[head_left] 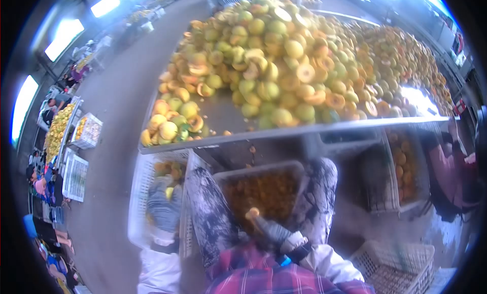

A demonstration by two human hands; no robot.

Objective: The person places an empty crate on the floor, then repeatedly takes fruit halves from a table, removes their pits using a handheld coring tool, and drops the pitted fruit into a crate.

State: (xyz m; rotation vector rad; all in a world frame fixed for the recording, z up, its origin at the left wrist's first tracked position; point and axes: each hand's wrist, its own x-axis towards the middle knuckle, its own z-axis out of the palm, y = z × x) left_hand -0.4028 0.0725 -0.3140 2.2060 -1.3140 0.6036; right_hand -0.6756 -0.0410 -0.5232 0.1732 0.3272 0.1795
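Note:
Over the white crate [138,213] at the lower left is my left hand [165,203], in a grey glove and blurred, beside a few yellow-green fruits [167,170] in the crate. What its fingers do is smeared by motion. My right hand [266,227], also gloved, is above the tub [299,167] between my knees, with a small pale orange thing [252,213] at its fingertips, too small to name. Brown-orange pieces [261,192] fill the tub. A large heap of whole and halved fruit [294,66] lies on the metal table [223,104] in front of me.
The table's front edge [304,132] runs across above my knees. A crate of fruit [403,167] stands at the right near a seated person [449,172]. An open crate [398,268] lies at the lower right. Crates and people line the left side.

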